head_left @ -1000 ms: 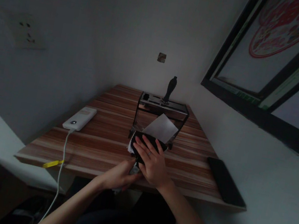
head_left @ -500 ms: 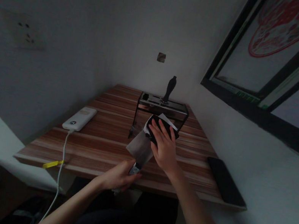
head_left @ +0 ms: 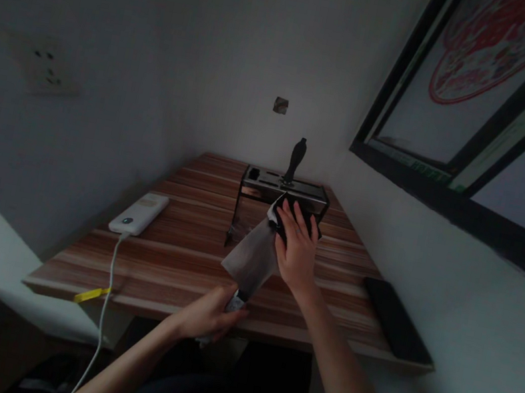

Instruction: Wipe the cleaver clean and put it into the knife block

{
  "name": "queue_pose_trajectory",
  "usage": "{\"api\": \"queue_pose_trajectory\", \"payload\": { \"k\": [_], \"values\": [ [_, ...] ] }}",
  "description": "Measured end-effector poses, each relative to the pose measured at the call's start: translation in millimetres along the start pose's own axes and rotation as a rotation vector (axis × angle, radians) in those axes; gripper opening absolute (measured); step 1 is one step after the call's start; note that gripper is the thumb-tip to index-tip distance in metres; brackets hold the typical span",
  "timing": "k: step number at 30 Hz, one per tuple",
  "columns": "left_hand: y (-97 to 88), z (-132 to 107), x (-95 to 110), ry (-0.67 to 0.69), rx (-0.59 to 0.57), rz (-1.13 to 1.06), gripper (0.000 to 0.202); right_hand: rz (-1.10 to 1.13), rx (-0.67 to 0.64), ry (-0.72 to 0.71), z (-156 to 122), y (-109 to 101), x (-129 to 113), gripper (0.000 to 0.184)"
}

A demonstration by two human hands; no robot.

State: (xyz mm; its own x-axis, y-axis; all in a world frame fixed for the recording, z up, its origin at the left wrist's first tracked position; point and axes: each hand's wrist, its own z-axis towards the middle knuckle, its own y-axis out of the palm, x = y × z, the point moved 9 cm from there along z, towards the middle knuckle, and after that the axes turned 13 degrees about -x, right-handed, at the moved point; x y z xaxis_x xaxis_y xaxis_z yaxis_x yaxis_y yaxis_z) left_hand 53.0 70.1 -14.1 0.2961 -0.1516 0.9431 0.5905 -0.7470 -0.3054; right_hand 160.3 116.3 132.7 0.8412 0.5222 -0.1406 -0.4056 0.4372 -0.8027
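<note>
The left hand point(head_left: 211, 315) grips the handle of a broad steel cleaver point(head_left: 254, 261), steadying it so the right hand point(head_left: 298, 250), beyond that grip, presses a dark cloth point(head_left: 295, 217) against the blade's far end.

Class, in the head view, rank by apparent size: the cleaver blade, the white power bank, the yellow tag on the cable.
1. cleaver blade, though nearer the camera
2. white power bank
3. yellow tag
</note>
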Motion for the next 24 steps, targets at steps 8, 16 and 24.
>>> {"api": "queue_pose_trajectory", "payload": {
  "k": [8,16,24],
  "values": [
    [1.8,2.1,-2.5,-0.009,-0.028,-0.052,0.024,0.042,-0.024,-0.01,-12.7,10.4,-15.1,0.05],
    [1.2,1.9,3.1,0.032,-0.027,-0.051,0.022,0.088,-0.136,-0.081,-38.6,33.3,-51.5,0.054],
    [-0.8,3.3,-4.5,0.048,0.011,-0.088,0.009,0.161,-0.254,-0.132,-60.0,52.4,-76.6,0.054]
  ]
}}
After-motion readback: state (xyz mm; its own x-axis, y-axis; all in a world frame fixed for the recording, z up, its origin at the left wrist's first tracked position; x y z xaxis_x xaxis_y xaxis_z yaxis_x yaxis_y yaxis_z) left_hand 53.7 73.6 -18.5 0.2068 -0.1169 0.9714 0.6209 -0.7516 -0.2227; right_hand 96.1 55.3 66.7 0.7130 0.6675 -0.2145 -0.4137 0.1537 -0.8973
